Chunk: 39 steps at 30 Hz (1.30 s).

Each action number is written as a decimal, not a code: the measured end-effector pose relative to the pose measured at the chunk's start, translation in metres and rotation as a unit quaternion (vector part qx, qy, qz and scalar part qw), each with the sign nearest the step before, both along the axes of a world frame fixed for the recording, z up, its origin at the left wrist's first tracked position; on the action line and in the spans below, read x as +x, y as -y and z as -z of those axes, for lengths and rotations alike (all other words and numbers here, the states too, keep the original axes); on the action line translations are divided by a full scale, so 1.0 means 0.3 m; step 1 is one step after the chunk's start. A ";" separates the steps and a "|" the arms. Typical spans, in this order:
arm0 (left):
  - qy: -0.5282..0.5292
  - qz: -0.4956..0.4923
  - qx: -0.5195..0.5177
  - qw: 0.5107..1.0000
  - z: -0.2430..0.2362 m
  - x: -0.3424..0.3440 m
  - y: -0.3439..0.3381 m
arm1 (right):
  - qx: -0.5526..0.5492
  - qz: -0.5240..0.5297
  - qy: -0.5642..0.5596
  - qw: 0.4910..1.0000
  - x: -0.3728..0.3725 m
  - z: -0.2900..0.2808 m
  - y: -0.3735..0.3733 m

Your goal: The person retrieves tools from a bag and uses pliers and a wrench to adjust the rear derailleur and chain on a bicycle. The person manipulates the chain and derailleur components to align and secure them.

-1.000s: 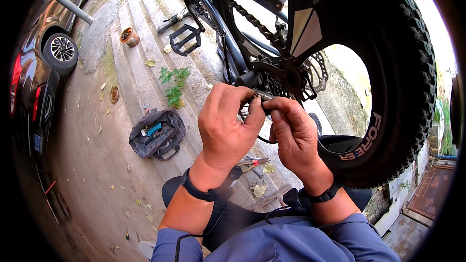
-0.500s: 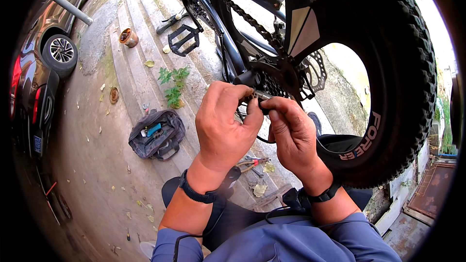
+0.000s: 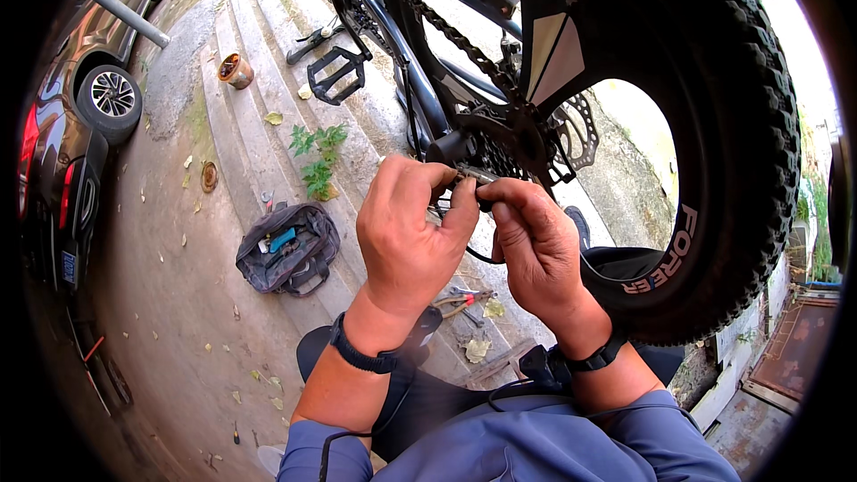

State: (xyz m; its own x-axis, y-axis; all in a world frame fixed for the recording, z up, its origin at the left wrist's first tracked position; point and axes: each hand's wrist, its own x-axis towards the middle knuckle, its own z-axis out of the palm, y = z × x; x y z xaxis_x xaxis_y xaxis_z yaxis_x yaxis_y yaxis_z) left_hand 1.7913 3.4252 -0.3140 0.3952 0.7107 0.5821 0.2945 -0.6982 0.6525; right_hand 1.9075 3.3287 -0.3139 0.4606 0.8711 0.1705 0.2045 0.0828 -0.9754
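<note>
Presently, bare left hand (image 3: 403,228) and bare right hand (image 3: 538,241) pinch a small silver-and-black part (image 3: 483,176) at centre, not yet released; black metal chain (image 3: 458,36), upper centre, already strung.

The left grip (image 3: 409,219) and right grip (image 3: 538,241) meet fingertip to fingertip at a small metal part (image 3: 479,176). Just beyond them sits the bicycle's sprocket stack (image 3: 502,159); to their right, the thick knobbly tyre (image 3: 775,143). Left of the grips are an open dark bag (image 3: 261,275) and a green plant (image 3: 317,177); below, between the wrists, pliers (image 3: 457,303).
</note>
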 end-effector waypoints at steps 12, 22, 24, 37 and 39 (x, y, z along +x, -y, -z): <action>0.018 0.001 -0.030 0.999 0.006 -0.012 0.020 | -0.007 0.004 0.017 1.000 -0.002 0.002 0.001; 0.018 0.009 -0.048 0.999 0.003 -0.014 0.023 | -0.004 0.010 0.006 1.000 -0.005 0.013 0.002; 0.020 0.014 -0.050 0.998 0.004 -0.016 0.022 | -0.002 0.012 0.007 1.000 -0.004 0.014 0.002; 0.047 0.074 -0.087 0.992 0.013 -0.072 0.017 | 0.005 0.011 -0.007 1.000 -0.007 0.020 0.013; 0.039 0.093 -0.063 0.993 0.014 -0.088 0.008 | 0.028 -0.017 0.030 0.999 0.005 0.037 0.016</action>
State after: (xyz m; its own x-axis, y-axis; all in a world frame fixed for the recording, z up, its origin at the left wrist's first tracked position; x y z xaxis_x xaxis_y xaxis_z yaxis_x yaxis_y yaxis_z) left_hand 1.7649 3.4228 -0.3182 0.4837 0.6985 0.5274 0.1123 -0.6471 0.7541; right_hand 1.9091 3.3240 -0.3250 0.4185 0.8743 0.2457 0.2581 0.1450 -0.9552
